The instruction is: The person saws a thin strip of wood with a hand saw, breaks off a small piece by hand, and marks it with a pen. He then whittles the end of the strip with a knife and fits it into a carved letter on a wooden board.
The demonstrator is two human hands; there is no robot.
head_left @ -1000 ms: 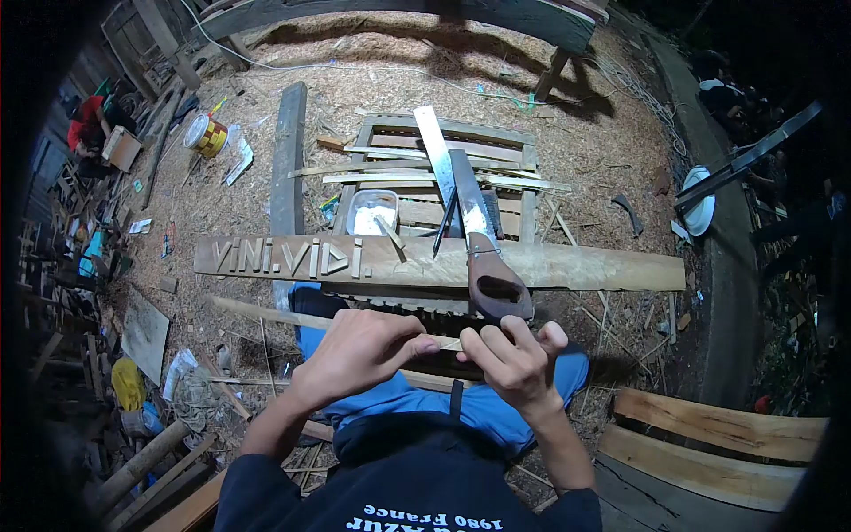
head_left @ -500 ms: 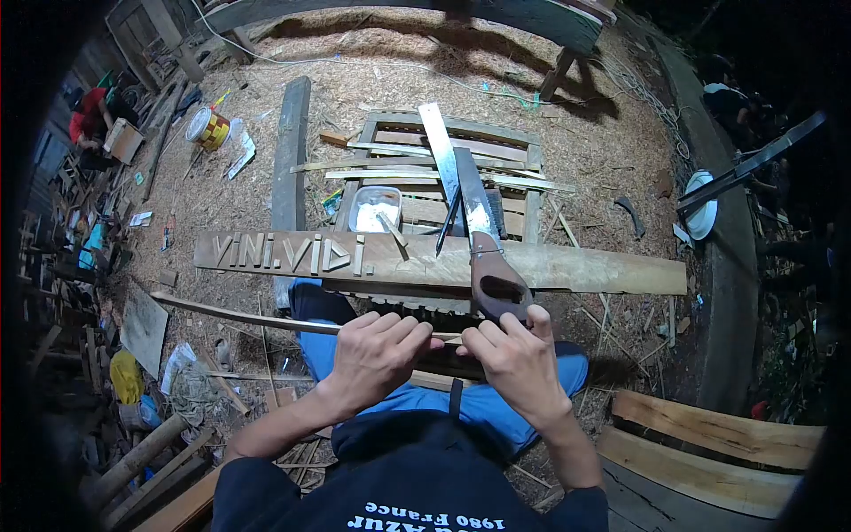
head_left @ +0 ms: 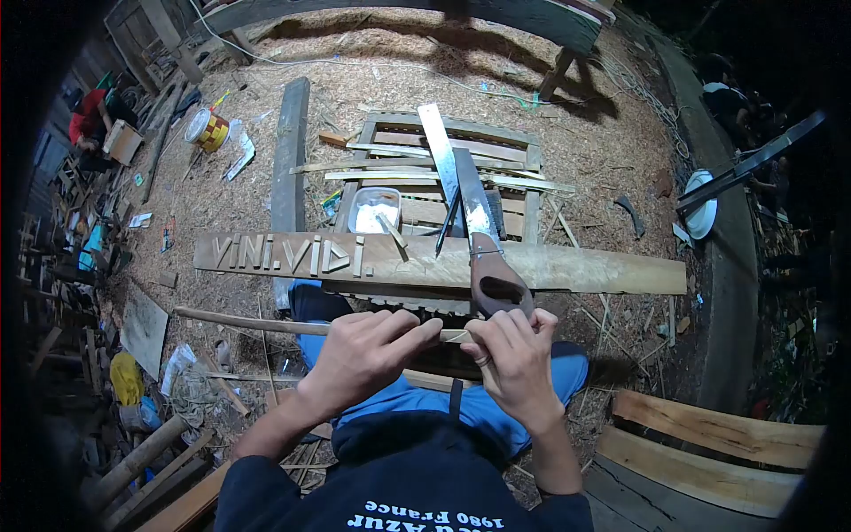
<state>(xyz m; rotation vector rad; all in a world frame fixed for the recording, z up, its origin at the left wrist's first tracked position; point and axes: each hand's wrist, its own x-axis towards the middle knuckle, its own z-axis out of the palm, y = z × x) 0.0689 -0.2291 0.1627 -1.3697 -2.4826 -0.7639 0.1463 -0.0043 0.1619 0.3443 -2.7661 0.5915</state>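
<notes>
A long thin wooden strip (head_left: 248, 323) runs leftward from my hands above my lap. My left hand (head_left: 372, 353) is closed round it, and my right hand (head_left: 511, 359) pinches its right end, with a short stretch showing between them. Just beyond lies a wide plank (head_left: 585, 269) with raised wooden letters (head_left: 284, 254) reading "VINI.VIDI." on its left part. A handsaw (head_left: 483, 222) rests across the plank, its handle close to my right hand. Left of the saw are a dark pencil-like tool (head_left: 448, 223), a small stick (head_left: 394, 230) and a plastic tub (head_left: 375, 211) holding something white.
Behind the plank sits a slatted wooden frame (head_left: 530, 213) with thin strips on it. A grey beam (head_left: 290, 160) stands left of it, near a bucket (head_left: 207, 129). A person in red (head_left: 87, 117) is at the far left. Thick boards (head_left: 709, 426) lie at lower right.
The strip's far left end dipped, shifted left and then came slightly back right. Both hands have changed their grip, and my right fingers now sit closer round the strip's end.
</notes>
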